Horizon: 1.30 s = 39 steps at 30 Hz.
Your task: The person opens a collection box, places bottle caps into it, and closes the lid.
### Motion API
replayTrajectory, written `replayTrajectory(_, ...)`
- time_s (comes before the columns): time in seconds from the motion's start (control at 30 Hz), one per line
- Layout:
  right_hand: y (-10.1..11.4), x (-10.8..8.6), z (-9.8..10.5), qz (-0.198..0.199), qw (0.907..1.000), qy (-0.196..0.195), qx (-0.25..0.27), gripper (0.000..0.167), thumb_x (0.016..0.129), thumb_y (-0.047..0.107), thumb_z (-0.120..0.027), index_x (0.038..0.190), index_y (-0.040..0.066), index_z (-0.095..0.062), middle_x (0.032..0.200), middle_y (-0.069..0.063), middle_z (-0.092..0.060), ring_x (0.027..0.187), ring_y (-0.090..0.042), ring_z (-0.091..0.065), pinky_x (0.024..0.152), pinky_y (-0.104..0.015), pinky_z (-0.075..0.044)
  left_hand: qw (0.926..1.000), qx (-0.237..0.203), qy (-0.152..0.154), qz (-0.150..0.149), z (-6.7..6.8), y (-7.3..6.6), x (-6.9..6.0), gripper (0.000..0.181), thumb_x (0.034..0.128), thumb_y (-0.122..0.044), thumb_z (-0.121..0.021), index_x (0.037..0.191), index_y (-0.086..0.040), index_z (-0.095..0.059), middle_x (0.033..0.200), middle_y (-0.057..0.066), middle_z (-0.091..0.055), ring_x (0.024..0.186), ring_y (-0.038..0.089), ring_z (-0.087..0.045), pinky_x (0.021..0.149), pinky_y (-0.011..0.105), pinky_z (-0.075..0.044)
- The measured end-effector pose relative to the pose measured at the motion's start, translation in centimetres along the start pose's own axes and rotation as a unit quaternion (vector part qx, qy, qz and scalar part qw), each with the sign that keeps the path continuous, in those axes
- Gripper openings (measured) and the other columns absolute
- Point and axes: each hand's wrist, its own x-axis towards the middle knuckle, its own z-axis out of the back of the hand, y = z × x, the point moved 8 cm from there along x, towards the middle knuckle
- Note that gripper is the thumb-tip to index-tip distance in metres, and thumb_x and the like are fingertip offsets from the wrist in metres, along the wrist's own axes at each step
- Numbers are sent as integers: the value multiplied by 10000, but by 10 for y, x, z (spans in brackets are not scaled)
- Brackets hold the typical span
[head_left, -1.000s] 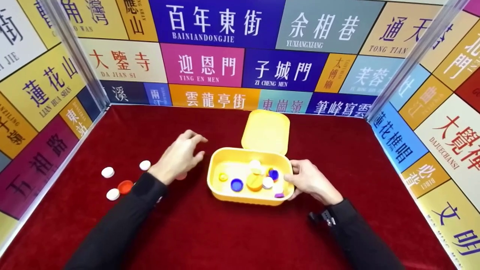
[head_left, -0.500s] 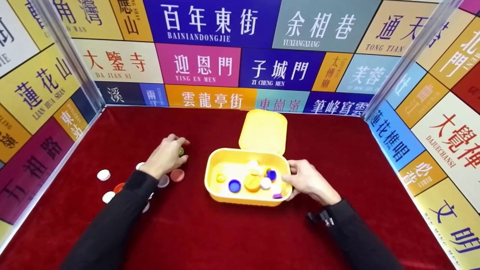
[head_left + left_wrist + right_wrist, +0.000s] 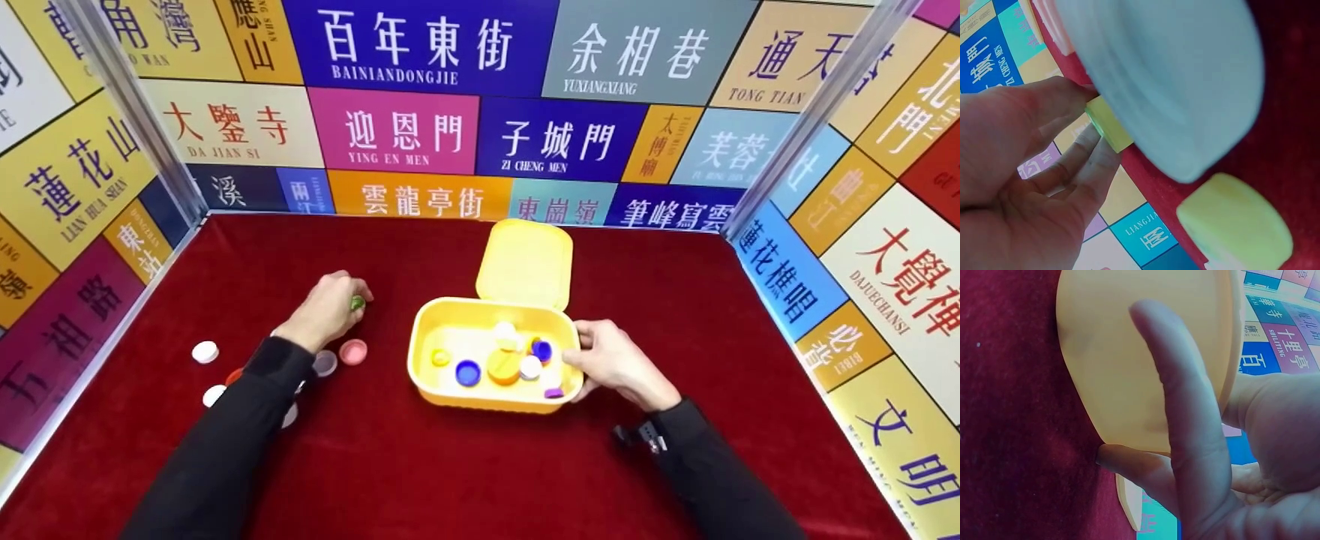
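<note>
From the head view, my left grip (image 3: 326,311) pinches a green cap (image 3: 358,303) over the left side of the red-covered counter (image 3: 465,480), near a pink cap (image 3: 353,352), while my right grip (image 3: 622,364) holds the right end of a yellow box (image 3: 480,403) with a blue cap (image 3: 468,373) and an orange cap (image 3: 503,367) inside and its lid (image 3: 523,264) lying back behind it. From the left wrist, the green cap sits between my fingertips, partly covered by a large pale piece (image 3: 1185,79). From the right wrist, one finger (image 3: 1190,399) lies along the box's outer wall.
</note>
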Motion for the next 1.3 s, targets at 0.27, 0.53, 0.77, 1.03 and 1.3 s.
replayTrajectory(0.27, 0, 0, 0, 20, 10000, 15, -39, 423, 1079, 20, -686, 1494, -65, -686, 1279, -287, -826, 877, -366, -883, 653, -468, -723, 10000, 2, -25, -63, 1, 0, -2, 260, 936, 71, -755, 1168, 29, -863, 1136, 299, -782, 1086, 469, -759, 1007, 584, -655)
replayTrajectory(0.53, -1, 1, -1, 31, 10000, 6, -89, 395, 1073, 19, -693, 1460, -60, -709, 1264, -282, -832, 861, -366, -881, 648, -456, -722, 9999, -61, -53, -122, 2, -2, -2, 259, 941, 75, -757, 1171, 28, -864, 1135, 294, -784, 1082, 461, -754, 1006, 581, -654)
replayTrajectory(0.77, -1, 0, 0, 45, 9999, -67, -118, 404, 1066, 24, -697, 1462, -57, -710, 1270, -271, -834, 860, -353, -878, 650, -459, -723, 9986, -205, -260, -409, 10, -21, 1, 233, 972, 57, -769, 1184, 21, -860, 1108, 270, -769, 1020, 415, -729, 970, 541, -647)
replayTrajectory(1.03, -2, 0, 0, 48, 9999, -72, -109, 397, 1062, 22, -695, 1450, -64, -713, 1250, -275, -834, 855, -362, -878, 646, -469, -723, 9950, -512, -482, -710, 21, -65, 0, 236, 1009, -13, -826, 1243, -15, -857, 1180, 235, -761, 1058, 392, -768, 997, 500, -694)
replayTrajectory(1.3, -2, 1, 1, 50, 9998, -101, -164, 394, 1062, 24, -693, 1445, -64, -715, 1242, -274, -839, 848, -356, -876, 638, -471, -721, 9877, -650, -555, -1310, 21, -115, -7, 224, 1019, -20, -835, 1243, -14, -849, 1171, 199, -762, 1042, 342, -773, 980, 465, -707)
